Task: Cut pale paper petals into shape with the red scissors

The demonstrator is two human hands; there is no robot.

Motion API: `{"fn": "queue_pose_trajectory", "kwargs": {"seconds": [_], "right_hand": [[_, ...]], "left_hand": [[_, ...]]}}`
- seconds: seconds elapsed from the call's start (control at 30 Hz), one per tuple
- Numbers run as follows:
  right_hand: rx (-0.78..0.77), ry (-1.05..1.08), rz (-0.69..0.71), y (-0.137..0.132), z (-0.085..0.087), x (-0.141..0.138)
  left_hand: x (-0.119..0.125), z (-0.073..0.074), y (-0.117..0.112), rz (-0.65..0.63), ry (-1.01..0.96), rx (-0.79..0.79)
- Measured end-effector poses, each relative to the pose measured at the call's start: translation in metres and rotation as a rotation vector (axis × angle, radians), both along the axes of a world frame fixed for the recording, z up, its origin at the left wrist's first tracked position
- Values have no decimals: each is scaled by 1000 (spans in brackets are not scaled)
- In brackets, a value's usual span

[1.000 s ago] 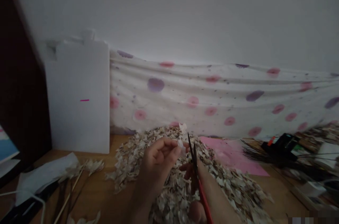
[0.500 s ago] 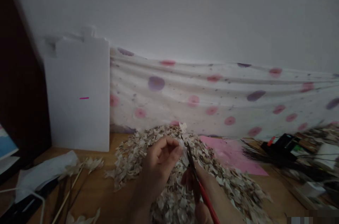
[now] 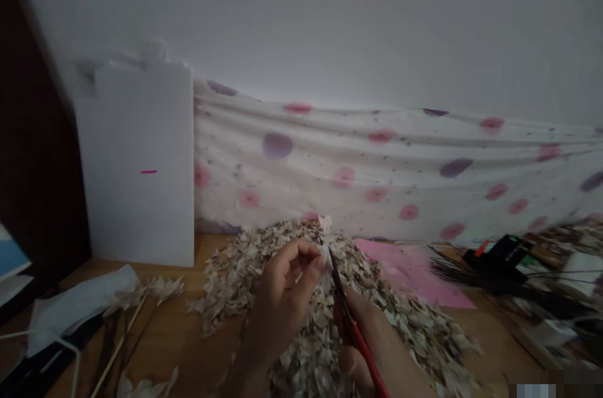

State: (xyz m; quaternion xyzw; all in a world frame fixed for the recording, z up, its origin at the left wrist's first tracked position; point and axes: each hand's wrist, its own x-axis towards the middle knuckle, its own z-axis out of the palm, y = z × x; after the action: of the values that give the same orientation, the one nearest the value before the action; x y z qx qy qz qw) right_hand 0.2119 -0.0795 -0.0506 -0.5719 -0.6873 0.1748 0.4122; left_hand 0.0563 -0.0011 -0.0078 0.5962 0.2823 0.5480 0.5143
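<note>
My left hand [image 3: 293,279] is closed, thumb against fingers, pinching a thin whitish petal-like piece [image 3: 326,265]. Red-handled scissors [image 3: 352,328] are gripped in my right hand [image 3: 365,335], their dark blades pointing up and away from me. The blades stand beside the pale piece, slightly apart at the tips. Beneath and around both hands spreads a large heap of dry, pale petal-like pieces [image 3: 235,272]. The lower fingers of my right hand are partly hidden behind the handles.
A white board [image 3: 141,209] stands upright at the left, beside a flower-patterned cloth [image 3: 320,153] along the wall. Pink paper [image 3: 424,279] lies right of the heap, near a bundle of dark thin stems [image 3: 456,269]. Sticks with pale petals [image 3: 162,290] lie at left on the wooden table [image 3: 188,348].
My right hand and the scissors have shifted slightly, and the blades have moved a little closer to the piece. My left hand keeps its pinch. The view has tilted slightly.
</note>
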Motion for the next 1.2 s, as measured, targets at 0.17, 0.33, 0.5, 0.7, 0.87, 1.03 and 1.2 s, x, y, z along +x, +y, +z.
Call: {"fn": "queue_pose_trajectory", "kwargs": {"seconds": [0.17,0.33,0.5,0.7,0.87,1.03,1.2], "right_hand": [[32,-4,-36,4,16,-15],[-34,-19,11,16,8,-9],[-130,-13,-5,19,6,-5],[-168,4,1,20,5,-3],[-162,29,-2,20,9,-3],[-239,-8,-83,21,23,-8],[-84,102,-141,20,22,0]], "left_hand": [[1,-1,1,-6,15,-8],[1,-3,4,-27,-17,-16],[1,-1,4,-42,-50,-47],[0,1,3,-29,-76,-65],[0,3,1,-35,-110,-81],[-1,2,2,-19,-97,-80],[-1,1,3,-73,-92,-67]]}}
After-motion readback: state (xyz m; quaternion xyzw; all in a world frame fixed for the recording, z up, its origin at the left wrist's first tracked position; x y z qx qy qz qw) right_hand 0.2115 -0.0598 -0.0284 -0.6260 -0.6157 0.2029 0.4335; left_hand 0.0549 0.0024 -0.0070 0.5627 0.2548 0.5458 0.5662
